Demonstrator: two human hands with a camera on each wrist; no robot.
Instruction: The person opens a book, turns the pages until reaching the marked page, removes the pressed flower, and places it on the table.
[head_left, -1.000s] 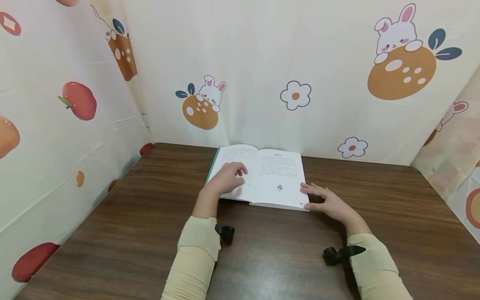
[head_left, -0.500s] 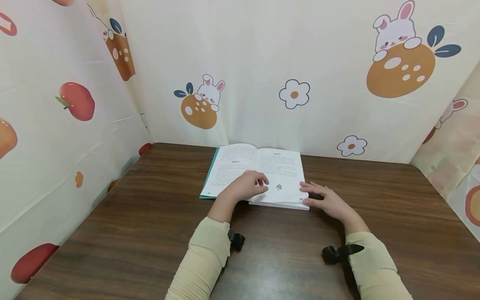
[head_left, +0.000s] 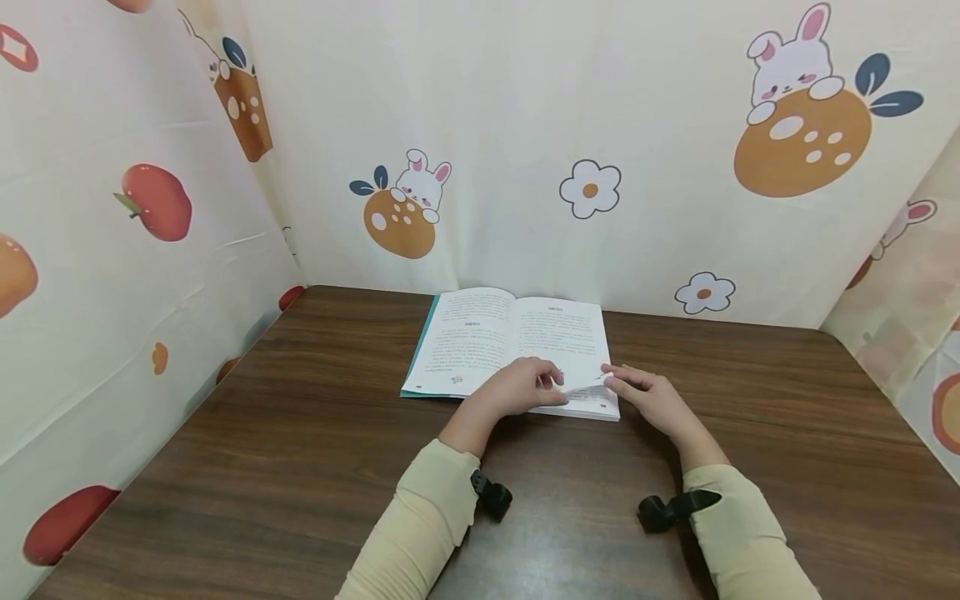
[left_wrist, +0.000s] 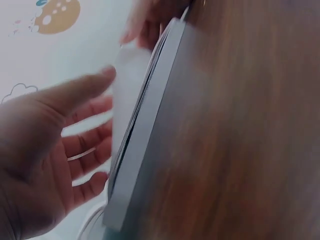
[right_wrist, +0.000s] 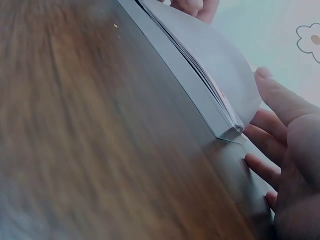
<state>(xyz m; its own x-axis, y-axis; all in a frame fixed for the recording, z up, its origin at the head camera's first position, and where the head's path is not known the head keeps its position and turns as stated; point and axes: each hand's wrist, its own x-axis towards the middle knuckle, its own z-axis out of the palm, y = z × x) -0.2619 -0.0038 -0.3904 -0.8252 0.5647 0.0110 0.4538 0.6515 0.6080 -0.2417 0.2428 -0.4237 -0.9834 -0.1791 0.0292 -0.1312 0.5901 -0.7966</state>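
An open book (head_left: 472, 342) with printed white pages and a teal cover edge lies near the back of the table. My right hand (head_left: 656, 400) is at its right edge, thumb and fingers pinching the lower corner of a page (right_wrist: 225, 60), which bends up off the stack. Over the lower part of the right-hand page is my left hand (head_left: 521, 387), fingers loosely bent. In the left wrist view, its thumb and fingers (left_wrist: 90, 165) stand apart beside the raised page, holding nothing. The left hand hides part of the right page's lower text.
The brown wooden table (head_left: 262, 467) extends in front of the book and to both sides. Behind it hangs a white curtain (head_left: 510, 108) printed with rabbits, fruit and flowers. Black wrist cameras are strapped over both pale yellow sleeves (head_left: 420, 508).
My left hand has moved right, from the left page across to the right page. A page corner at my right hand has lifted, and that hand has shifted slightly up and inward.
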